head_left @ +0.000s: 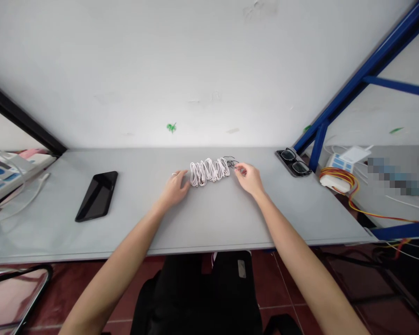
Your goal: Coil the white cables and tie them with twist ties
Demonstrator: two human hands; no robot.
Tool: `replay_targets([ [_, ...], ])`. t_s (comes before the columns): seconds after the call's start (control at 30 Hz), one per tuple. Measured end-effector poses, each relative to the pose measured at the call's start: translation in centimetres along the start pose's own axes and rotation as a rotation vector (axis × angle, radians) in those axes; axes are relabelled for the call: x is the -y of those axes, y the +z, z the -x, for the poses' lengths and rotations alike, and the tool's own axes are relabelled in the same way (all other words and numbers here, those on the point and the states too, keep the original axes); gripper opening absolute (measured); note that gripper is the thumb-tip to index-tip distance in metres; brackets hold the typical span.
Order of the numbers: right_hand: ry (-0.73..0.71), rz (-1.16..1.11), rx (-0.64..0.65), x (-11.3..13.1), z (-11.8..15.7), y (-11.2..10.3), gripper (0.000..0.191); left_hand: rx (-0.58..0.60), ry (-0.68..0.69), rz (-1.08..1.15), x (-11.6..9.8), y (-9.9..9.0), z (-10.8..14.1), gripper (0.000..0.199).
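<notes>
Several coiled white cables lie side by side in a row on the grey table. Beside the left end of the row rests my left hand, its fingers apart and nothing visibly held. Thin black ties lie at the right end of the row. My right hand is at these ties, thumb and fingertips pinched together; what is between them is too small to make out.
A black phone lies on the left of the table. Black-framed glasses sit on a dark case at the right, near a blue metal frame. Power strips with cables stand beyond both sides. A white wall rises behind.
</notes>
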State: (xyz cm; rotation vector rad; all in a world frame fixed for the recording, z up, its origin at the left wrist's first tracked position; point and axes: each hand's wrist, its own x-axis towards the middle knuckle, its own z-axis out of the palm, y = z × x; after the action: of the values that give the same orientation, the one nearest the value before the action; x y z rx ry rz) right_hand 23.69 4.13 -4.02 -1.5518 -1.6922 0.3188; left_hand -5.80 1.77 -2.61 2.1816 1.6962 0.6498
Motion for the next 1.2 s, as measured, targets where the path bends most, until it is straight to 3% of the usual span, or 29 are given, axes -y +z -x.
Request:
replay_targets([
  [0.23,-0.083,0.297,0.107,-0.9,3.3,-0.3,0.038,0.040,0.015,-0.300,2.7,0.0,2.2,0.064],
  [0.47,-0.059,0.444,0.247,-0.4,4.2,-0.1,0.055,0.127,-0.037,-0.350,2.3,0.3,2.0,0.068],
  [0.87,0.028,0.444,0.460,-0.5,4.3,0.2,0.074,0.134,-0.044,-0.387,2.2,0.5,2.1,0.069],
  [1.07,0.037,0.409,0.440,-0.2,4.1,0.1,0.070,0.134,-0.033,-0.393,2.1,0.4,2.0,0.067],
  [1.2,0.043,0.307,0.306,0.5,3.8,-0.4,0.056,0.081,-0.047,-0.336,1.4,-0.2,1.4,0.058],
])
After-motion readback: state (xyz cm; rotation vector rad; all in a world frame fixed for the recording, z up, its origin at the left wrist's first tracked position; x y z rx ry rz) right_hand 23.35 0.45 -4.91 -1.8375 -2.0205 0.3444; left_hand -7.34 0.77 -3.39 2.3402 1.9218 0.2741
